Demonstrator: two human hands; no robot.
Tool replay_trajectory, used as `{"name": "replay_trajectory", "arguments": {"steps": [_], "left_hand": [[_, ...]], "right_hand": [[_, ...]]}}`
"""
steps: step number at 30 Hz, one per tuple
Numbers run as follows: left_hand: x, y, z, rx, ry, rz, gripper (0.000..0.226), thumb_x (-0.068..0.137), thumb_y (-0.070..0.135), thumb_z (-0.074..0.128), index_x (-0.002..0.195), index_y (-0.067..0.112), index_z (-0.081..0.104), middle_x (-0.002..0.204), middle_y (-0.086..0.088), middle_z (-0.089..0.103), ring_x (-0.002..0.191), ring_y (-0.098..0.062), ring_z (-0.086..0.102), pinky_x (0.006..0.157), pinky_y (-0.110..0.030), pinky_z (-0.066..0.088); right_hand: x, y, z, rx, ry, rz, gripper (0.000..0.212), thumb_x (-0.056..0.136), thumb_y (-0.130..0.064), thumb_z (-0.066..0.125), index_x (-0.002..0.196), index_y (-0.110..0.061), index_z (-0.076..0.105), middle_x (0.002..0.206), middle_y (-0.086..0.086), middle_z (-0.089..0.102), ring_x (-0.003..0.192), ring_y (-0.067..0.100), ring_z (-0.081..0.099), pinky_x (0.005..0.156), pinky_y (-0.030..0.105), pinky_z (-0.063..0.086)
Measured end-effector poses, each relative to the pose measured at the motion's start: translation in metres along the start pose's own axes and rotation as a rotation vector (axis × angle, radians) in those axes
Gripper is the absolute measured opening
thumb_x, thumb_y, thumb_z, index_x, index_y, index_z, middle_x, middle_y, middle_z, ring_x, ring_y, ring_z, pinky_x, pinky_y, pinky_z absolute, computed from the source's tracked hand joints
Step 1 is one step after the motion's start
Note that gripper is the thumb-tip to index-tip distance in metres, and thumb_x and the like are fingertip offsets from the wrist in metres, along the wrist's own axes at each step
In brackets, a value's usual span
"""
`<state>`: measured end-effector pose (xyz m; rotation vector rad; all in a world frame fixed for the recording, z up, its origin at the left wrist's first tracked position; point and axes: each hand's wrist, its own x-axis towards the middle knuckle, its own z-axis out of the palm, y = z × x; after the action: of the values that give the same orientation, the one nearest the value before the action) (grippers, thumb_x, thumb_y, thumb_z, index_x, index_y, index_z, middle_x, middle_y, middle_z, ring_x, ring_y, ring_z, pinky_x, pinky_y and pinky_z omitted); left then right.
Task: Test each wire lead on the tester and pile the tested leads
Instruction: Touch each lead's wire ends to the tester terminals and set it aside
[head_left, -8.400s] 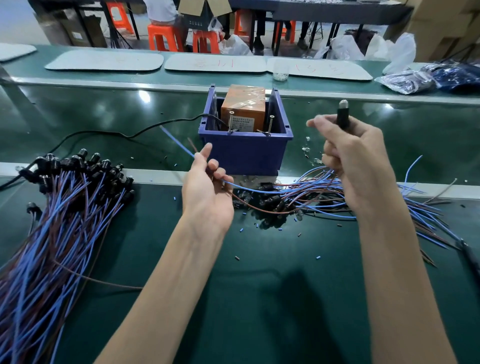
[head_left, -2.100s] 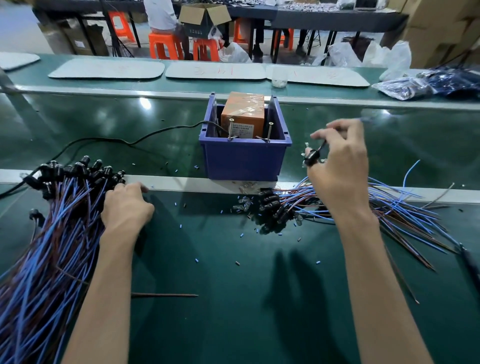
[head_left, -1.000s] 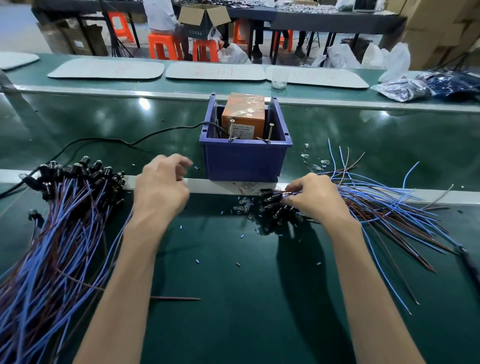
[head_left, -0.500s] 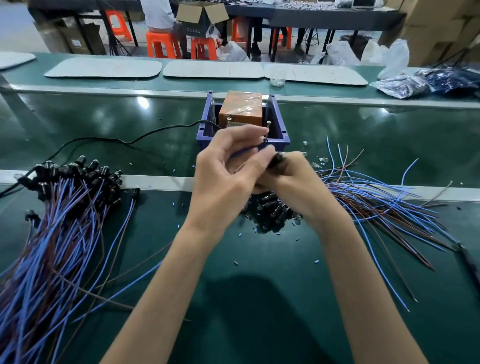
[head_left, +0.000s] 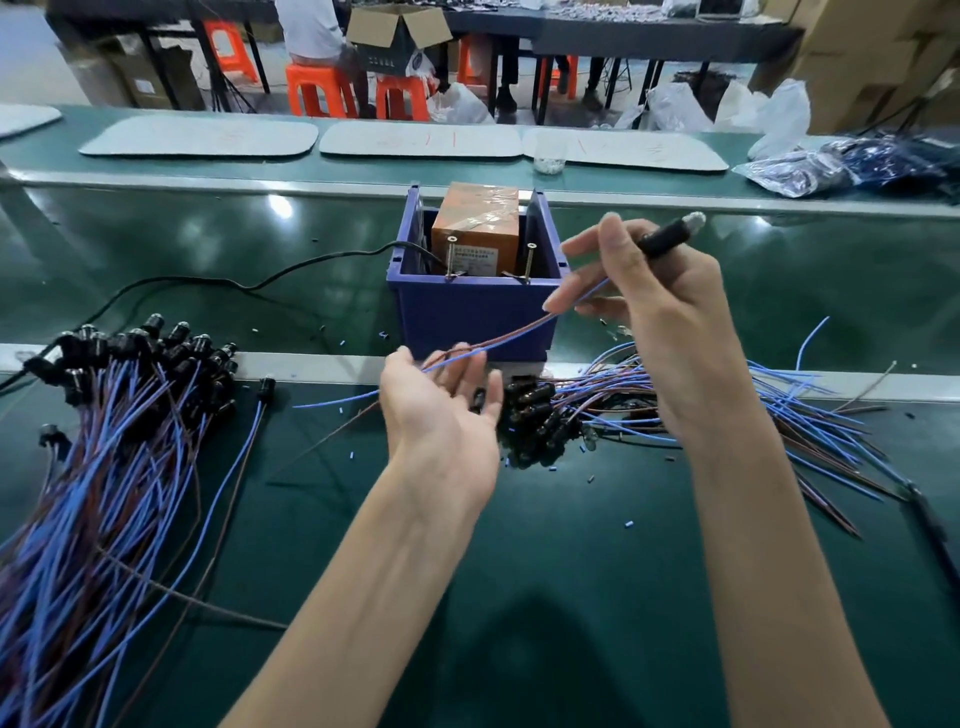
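And the hands have split! Half a second ago they were bunched together in front of the tester (head_left: 478, 223). Now the right hand (head_left: 670, 312) is up and to the right, pinching the black holder end of a fresh lead (head_left: 519, 327) between thumb and fingers. Its blue and brown wires run down-left to the left hand (head_left: 441, 410).

That hand is palm up with the wires lying across its curled fingers (a true pinch or just a cradle, I cannot tell). The lead hangs in the air just near of the blue bin (head_left: 467, 306), and its free ends trail left, not yet at the two screws (head_left: 451, 255). My read is that this one has been drawn out straight and testing comes next.

The tested pile (head_left: 104, 441) sits left and the untested heap (head_left: 675, 405) right.

The tester's pale label carries print too small to read, and the red scrawl on the far mats (head_left: 197, 136) is illegible.
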<state>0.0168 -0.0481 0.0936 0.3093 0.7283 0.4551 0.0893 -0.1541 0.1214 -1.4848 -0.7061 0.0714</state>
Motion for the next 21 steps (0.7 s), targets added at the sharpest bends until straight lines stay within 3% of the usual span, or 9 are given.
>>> {"name": "replay_trajectory", "arguments": {"steps": [5, 9, 15, 17, 19, 21], "left_hand": [[0.014, 0.016, -0.004, 0.033, 0.096, 0.149, 0.025, 0.103, 0.03, 0.032, 0.105, 0.015, 0.052, 0.099, 0.002, 0.059, 0.07, -0.007, 0.055, 0.066, -0.024, 0.043], [0.02, 0.03, -0.005, 0.081, 0.08, 0.262, 0.02, 0.102, 0.024, 0.042, 0.091, 0.021, 0.059, 0.08, 0.011, 0.059, 0.069, -0.002, 0.057, 0.065, -0.02, 0.042], [0.016, 0.029, -0.005, 0.308, -0.157, 0.395, 0.015, 0.095, 0.017, 0.056, 0.093, 0.021, 0.07, 0.075, 0.012, 0.06, 0.065, 0.0, 0.057, 0.063, -0.013, 0.047], [0.012, 0.024, -0.003, 0.422, -0.263, 0.404, 0.012, 0.091, 0.012, 0.061, 0.092, 0.019, 0.071, 0.074, 0.012, 0.064, 0.065, -0.001, 0.059, 0.063, -0.011, 0.048], [0.009, 0.018, -0.003, 0.541, -0.343, 0.418, 0.012, 0.087, 0.008, 0.065, 0.09, 0.017, 0.071, 0.074, 0.013, 0.068, 0.066, -0.002, 0.061, 0.065, -0.011, 0.05], [0.007, 0.011, -0.005, 0.64, -0.39, 0.433, 0.01, 0.085, 0.006, 0.067, 0.086, 0.016, 0.069, 0.069, 0.013, 0.069, 0.063, -0.003, 0.063, 0.064, -0.013, 0.051]], "right_hand": [[0.001, -0.001, -0.006, -0.005, 0.029, 0.023, 0.028, 0.102, -0.023, 0.041, 0.085, -0.013, 0.061, 0.056, -0.006, 0.063, 0.064, 0.007, 0.062, 0.067, 0.019, 0.05], [0.002, -0.001, -0.014, -0.005, 0.105, 0.059, 0.029, 0.102, -0.024, 0.041, 0.083, -0.012, 0.06, 0.051, -0.008, 0.052, 0.052, 0.008, 0.05, 0.066, 0.022, 0.045], [0.005, 0.003, -0.017, 0.09, 0.138, 0.106, 0.028, 0.103, -0.024, 0.039, 0.085, -0.012, 0.056, 0.06, 0.0, 0.055, 0.057, 0.011, 0.056, 0.065, 0.025, 0.049], [0.005, 0.004, -0.016, 0.137, 0.113, 0.129, 0.025, 0.103, -0.023, 0.04, 0.088, -0.012, 0.056, 0.063, -0.001, 0.056, 0.054, 0.011, 0.055, 0.058, 0.025, 0.048], [0.004, 0.006, -0.015, 0.099, 0.08, 0.132, 0.022, 0.101, -0.022, 0.045, 0.088, -0.014, 0.061, 0.062, -0.003, 0.048, 0.048, 0.007, 0.04, 0.045, 0.02, 0.031], [0.003, 0.007, -0.012, 0.012, 0.058, 0.131, 0.019, 0.098, -0.02, 0.053, 0.087, -0.014, 0.067, 0.056, -0.009, 0.041, 0.047, 0.004, 0.031, 0.045, 0.019, 0.021]]}}
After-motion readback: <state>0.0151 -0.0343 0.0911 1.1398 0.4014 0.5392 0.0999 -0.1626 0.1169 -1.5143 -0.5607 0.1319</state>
